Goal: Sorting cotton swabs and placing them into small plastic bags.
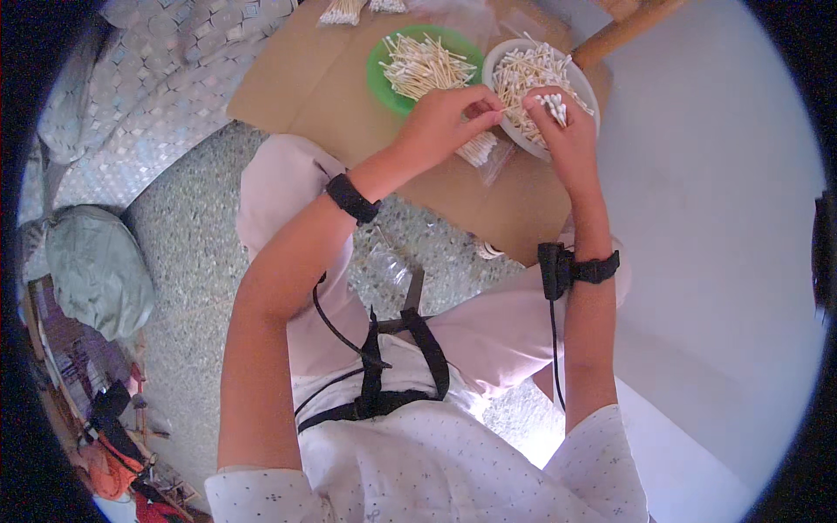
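My left hand [453, 124] is closed in a pinch, with the thin stick of a cotton swab [511, 109] showing at its fingertips. Close beside it, over the white bowl [593, 91], my right hand [568, 139] is wrapped round a small bunch of cotton swabs [553, 106], white tips outward. Loose swabs [534, 68] fill that bowl. To its left, a green bowl [377, 80] holds another heap of swabs [427, 66]. Beneath my left hand lies a bundle of swabs [477, 150], next to a clear plastic bag [497, 167].
Both bowls stand on a brown cardboard sheet [305, 100] on a speckled floor [196, 209]. More swab bundles [343, 10] lie at its far edge. A wooden leg [623, 37] rises behind the white bowl, and a pale wall [697, 218] borders the right side.
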`<state>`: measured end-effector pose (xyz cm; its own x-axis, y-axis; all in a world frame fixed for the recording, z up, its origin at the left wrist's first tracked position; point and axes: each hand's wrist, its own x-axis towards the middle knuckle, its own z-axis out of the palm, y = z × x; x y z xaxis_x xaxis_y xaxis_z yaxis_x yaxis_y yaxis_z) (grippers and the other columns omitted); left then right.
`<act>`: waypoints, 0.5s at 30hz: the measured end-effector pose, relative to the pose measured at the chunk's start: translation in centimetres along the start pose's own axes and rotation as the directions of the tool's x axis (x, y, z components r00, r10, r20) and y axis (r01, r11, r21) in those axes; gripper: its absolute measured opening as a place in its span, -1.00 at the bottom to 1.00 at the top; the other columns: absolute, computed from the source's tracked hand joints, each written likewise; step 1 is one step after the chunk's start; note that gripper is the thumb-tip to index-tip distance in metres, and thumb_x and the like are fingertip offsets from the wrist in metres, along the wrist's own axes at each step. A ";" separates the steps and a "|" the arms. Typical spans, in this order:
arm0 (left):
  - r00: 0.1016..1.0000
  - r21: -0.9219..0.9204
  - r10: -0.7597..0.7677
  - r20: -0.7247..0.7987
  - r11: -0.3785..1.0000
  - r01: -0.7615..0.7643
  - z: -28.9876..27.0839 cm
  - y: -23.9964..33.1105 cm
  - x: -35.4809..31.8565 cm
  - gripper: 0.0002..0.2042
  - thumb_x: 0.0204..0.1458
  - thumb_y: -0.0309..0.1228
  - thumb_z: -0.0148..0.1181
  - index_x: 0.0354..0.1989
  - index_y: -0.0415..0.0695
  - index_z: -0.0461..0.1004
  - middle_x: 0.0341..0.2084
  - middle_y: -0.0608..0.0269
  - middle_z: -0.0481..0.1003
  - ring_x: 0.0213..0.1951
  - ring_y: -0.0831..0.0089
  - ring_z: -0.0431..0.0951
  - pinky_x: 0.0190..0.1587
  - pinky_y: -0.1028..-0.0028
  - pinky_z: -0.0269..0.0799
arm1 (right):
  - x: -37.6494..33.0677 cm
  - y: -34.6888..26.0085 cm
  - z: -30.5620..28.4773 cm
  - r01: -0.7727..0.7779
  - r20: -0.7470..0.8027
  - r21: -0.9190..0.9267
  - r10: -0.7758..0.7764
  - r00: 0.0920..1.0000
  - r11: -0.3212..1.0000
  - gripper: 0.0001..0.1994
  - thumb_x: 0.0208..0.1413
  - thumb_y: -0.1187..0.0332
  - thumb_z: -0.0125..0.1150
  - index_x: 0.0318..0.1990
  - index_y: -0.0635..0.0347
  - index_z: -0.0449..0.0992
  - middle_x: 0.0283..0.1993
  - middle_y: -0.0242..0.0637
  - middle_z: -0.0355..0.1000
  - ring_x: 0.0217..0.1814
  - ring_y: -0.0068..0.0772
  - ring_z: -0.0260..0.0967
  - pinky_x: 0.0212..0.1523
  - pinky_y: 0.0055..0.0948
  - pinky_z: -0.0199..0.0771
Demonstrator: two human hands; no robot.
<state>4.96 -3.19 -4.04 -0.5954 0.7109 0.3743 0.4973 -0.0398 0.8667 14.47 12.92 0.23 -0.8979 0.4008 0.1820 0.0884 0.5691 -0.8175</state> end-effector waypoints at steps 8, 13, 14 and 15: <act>0.999 -0.106 -0.050 -0.013 0.993 0.049 -0.3 0.0 0.5 -0.80 0.01 -0.29 0.14 -0.34 -0.19 0.46 -0.51 0.19 0.52 -0.45 0.39 0.53 -0.34 0.46 0.40 | -0.8 1.1 -1.2 -0.057 0.031 0.057 0.055 0.998 0.997 -0.78 0.01 0.26 0.23 -0.29 0.22 0.53 -0.33 -0.35 0.49 -0.28 -0.59 0.38 -0.23 -0.56 0.36; 0.997 -0.015 -0.054 0.058 0.998 0.055 0.4 -0.5 0.5 -0.79 -0.03 -0.26 0.17 -0.37 -0.16 0.46 -0.54 0.15 0.52 -0.46 0.34 0.54 -0.37 0.43 0.41 | -1.7 1.3 -1.1 -0.123 0.012 0.128 0.122 0.992 0.984 -0.80 0.01 0.28 0.24 -0.28 0.21 0.54 -0.37 -0.45 0.46 -0.34 -0.64 0.34 -0.28 -0.59 0.36; 0.997 -0.018 -0.053 0.060 0.998 0.055 0.5 -0.5 0.5 -0.79 -0.03 -0.26 0.17 -0.37 -0.16 0.46 -0.54 0.15 0.52 -0.46 0.34 0.54 -0.37 0.43 0.41 | -1.5 1.3 -0.9 -0.125 0.010 0.126 0.125 0.992 0.984 -0.80 0.01 0.28 0.24 -0.28 0.21 0.54 -0.37 -0.45 0.46 -0.34 -0.64 0.34 -0.28 -0.59 0.36; 0.999 0.054 -0.027 0.037 0.998 0.025 0.5 -0.6 0.4 -0.79 -0.03 -0.26 0.17 -0.38 -0.16 0.46 -0.54 0.14 0.51 -0.46 0.33 0.54 -0.37 0.43 0.41 | -1.3 1.2 -0.6 -0.145 0.011 0.105 0.145 0.989 0.984 -0.80 0.01 0.28 0.24 -0.28 0.21 0.54 -0.38 -0.45 0.45 -0.36 -0.65 0.33 -0.30 -0.61 0.35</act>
<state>4.73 -2.56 -4.53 -0.5848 0.7371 0.3387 0.5159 0.0157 0.8565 16.03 13.49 -0.62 -0.8805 0.4708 0.0554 0.1720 0.4261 -0.8882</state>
